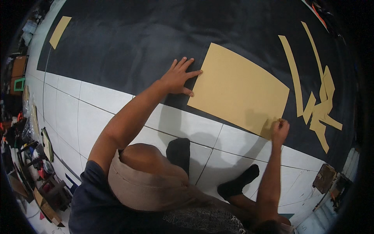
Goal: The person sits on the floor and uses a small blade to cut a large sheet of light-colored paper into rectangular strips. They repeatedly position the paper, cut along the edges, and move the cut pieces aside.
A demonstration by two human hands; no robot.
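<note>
A large tan sheet of card or paper (237,85) lies flat on a black sheet of material (128,46) spread over the floor. My left hand (178,78) is open on the black material, fingers spread, with its thumb side at the tan sheet's left edge. At the sheet's lower right corner is my right hand (280,132), its fingers closed in a pinch. Whatever those fingers hold, if anything, is too small to make out. My right hand's shadow falls across that corner of the sheet.
Long tan strips (292,74) and a heap of cut tan pieces (321,109) lie to the right. A small tan piece (60,32) is at the far left. White floor tiles (101,105) border the black material. Assorted clutter (39,163) lines the left side; a brown block (324,177) sits lower right.
</note>
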